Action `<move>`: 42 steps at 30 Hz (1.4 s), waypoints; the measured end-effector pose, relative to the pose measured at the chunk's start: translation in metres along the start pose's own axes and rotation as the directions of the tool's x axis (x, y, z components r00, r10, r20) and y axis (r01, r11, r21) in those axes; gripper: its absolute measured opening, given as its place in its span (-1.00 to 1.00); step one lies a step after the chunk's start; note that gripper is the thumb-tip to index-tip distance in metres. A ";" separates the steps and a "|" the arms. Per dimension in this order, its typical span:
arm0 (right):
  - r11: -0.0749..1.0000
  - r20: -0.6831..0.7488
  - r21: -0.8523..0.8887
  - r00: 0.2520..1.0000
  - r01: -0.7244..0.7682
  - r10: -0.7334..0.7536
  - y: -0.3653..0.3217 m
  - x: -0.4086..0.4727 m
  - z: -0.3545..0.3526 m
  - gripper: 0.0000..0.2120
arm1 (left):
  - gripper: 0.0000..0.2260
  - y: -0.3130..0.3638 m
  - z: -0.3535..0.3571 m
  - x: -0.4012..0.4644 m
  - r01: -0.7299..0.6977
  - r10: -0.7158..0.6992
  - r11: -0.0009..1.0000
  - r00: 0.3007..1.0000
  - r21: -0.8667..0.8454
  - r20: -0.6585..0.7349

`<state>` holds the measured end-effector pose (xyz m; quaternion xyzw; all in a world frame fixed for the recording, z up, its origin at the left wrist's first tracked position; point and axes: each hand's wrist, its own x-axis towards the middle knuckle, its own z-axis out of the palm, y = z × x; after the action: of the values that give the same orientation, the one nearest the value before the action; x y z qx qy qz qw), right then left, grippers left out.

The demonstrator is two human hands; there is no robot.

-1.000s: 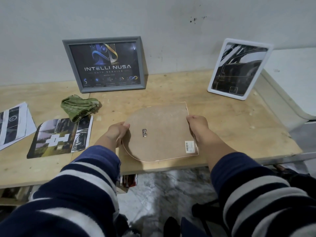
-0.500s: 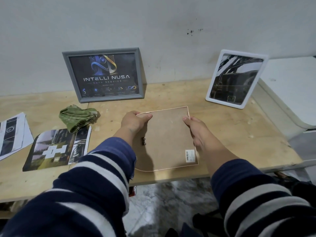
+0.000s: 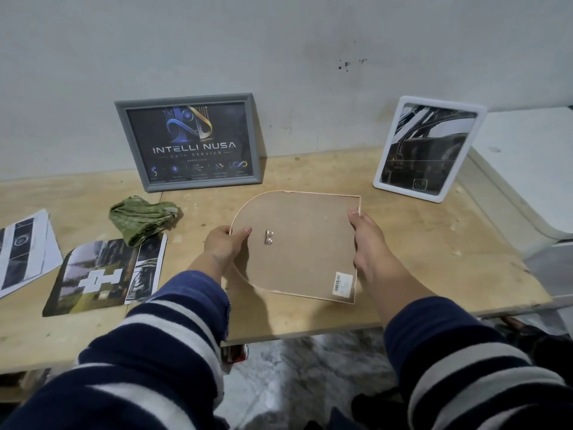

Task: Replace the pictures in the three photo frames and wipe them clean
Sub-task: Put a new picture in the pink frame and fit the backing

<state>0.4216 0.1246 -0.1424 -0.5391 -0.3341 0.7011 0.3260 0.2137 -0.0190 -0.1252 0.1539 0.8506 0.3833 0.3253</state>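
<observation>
An arch-shaped photo frame (image 3: 304, 243) lies back side up in front of me, its brown backing board showing a small metal hanger and a barcode sticker. My left hand (image 3: 224, 246) grips its rounded left edge, thumb on the board. My right hand (image 3: 367, 240) holds the straight right edge. A grey frame (image 3: 189, 142) with a dark "Intelli Nusa" picture leans on the wall at the back left. A white frame (image 3: 426, 148) with a dark picture leans at the back right. A crumpled green cloth (image 3: 141, 218) lies left of the arch frame.
Loose printed pictures lie on the wooden table (image 3: 434, 243) at the left: a dark landscape print (image 3: 102, 276) and white sheets (image 3: 23, 246) at the far left. A white surface (image 3: 524, 162) adjoins the table on the right. The table's front edge runs just below the arch frame.
My left hand has slid from the frame's top edge back to its rounded left side. The frame now shows its full arch shape. My view has tilted slightly.
</observation>
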 end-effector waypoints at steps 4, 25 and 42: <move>0.998 -0.097 0.055 0.995 0.030 -0.024 0.002 -0.008 0.004 -0.87 | -0.72 -0.018 0.004 -0.003 0.120 -0.108 0.973 0.992 -0.196 0.072; 0.598 0.249 -0.194 0.628 0.778 -0.737 -0.034 -0.119 0.120 -0.86 | -0.18 0.098 -0.055 -0.054 0.269 -0.066 0.744 0.941 -0.611 0.333; -0.489 0.928 -0.154 -0.044 0.858 -0.370 0.102 -0.128 0.171 -0.50 | -0.63 -0.064 -0.185 0.013 0.083 -0.305 0.721 0.929 -0.688 -0.208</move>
<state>0.2721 -0.0572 -0.1235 -0.0217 -0.9632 0.0412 0.2648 0.0792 -0.1568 -0.0878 -0.1254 0.7077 0.6443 0.2615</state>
